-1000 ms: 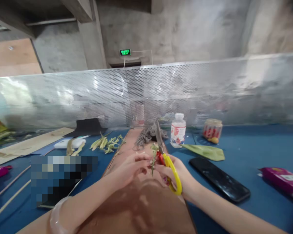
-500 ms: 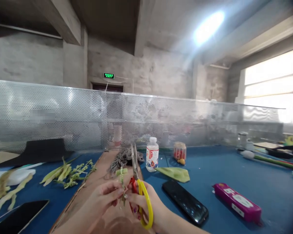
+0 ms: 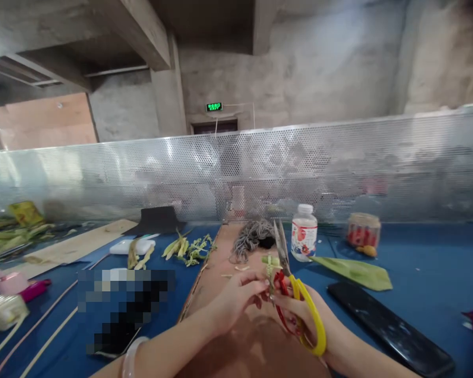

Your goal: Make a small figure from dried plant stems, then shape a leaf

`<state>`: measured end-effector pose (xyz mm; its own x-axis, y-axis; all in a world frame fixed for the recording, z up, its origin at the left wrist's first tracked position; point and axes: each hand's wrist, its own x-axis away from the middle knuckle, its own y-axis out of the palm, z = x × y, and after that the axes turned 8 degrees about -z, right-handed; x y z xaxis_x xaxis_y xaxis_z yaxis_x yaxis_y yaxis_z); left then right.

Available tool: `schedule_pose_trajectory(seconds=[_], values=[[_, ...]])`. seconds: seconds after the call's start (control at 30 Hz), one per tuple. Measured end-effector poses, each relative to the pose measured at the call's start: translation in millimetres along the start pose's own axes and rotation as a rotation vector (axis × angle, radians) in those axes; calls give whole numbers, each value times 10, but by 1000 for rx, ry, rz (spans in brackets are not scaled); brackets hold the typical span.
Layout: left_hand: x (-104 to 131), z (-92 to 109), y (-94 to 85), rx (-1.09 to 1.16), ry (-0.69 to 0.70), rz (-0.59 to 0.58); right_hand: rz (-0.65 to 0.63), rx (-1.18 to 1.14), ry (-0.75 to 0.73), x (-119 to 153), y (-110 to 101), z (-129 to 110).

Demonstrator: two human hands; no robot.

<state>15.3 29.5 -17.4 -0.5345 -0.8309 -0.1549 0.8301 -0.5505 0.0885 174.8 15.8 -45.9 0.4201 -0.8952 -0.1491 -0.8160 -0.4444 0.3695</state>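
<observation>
Between the fingertips of my left hand [image 3: 240, 300] is a small pale-green braided strip [image 3: 270, 270], upright, with a short crosspiece near its top. My right hand [image 3: 305, 311] grips a pair of scissors [image 3: 283, 245] with yellow and red handles, blades pointing up and away. The right fingertips meet the strip's lower part, though their exact hold on it is hidden. Both hands are close together over a brown board [image 3: 230, 247]. Just beyond them lies a tangle of grey cord [image 3: 254, 237], with a few pale scraps near it.
To the right stand a white-capped bottle [image 3: 304, 233] and a jar with red contents [image 3: 363, 230]. A flat green husk [image 3: 357, 272] and black phone [image 3: 390, 326] lie nearer. Green plant pieces [image 3: 197, 250] lie left on the blue table [image 3: 429, 273]. A perforated metal screen [image 3: 339, 168] runs behind.
My view has turned left, so the table's things appear farther right and more of the left side shows. Both hands stay together at the braided strip; the scissors remain in my right hand.
</observation>
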Motion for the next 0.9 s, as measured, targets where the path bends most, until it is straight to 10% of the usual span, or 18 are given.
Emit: schedule_pose_trajectory(seconds=[0.9], values=[[33,140,65,-171,-61,-174,-6,188,35,69,-19,78]])
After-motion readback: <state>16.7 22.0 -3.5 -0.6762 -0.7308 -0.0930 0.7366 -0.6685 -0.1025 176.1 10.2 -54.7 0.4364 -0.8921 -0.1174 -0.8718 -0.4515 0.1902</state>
